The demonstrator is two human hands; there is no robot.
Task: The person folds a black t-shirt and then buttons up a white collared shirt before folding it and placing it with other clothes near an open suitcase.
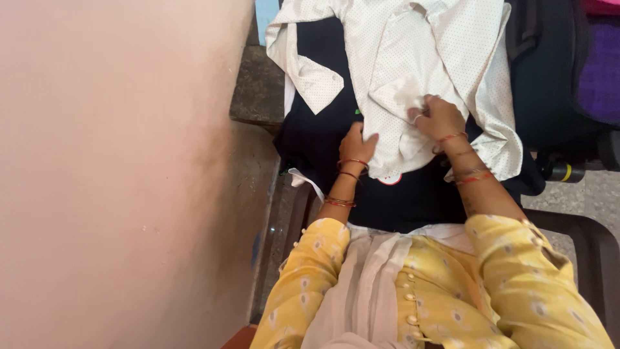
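Seen from above, a person in a yellow patterned tunic worked a white dotted shirt [413,71] spread over a dark garment [323,139] on the lap and on whatever lay beneath — the surface itself was hidden by cloth. The left hand [357,145] lay on the shirt's lower left edge, fingers curled down onto the fabric; whether its grip had closed on the cloth could not be told. The right hand [439,119] sat just beside it toward the shirt's middle, its grip pinched shut on a fold of the white fabric. Red and gold bangles [349,165] ringed the left wrist, and red thread bands [462,158] wrapped the right. One short sleeve [310,74] of the shirt hung out to the left over the dark garment. A pale pink wall [116,161] filled the left of the view, while a black bag [555,77] stood near the shirt's right edge — a purple item [600,71] just beside it.
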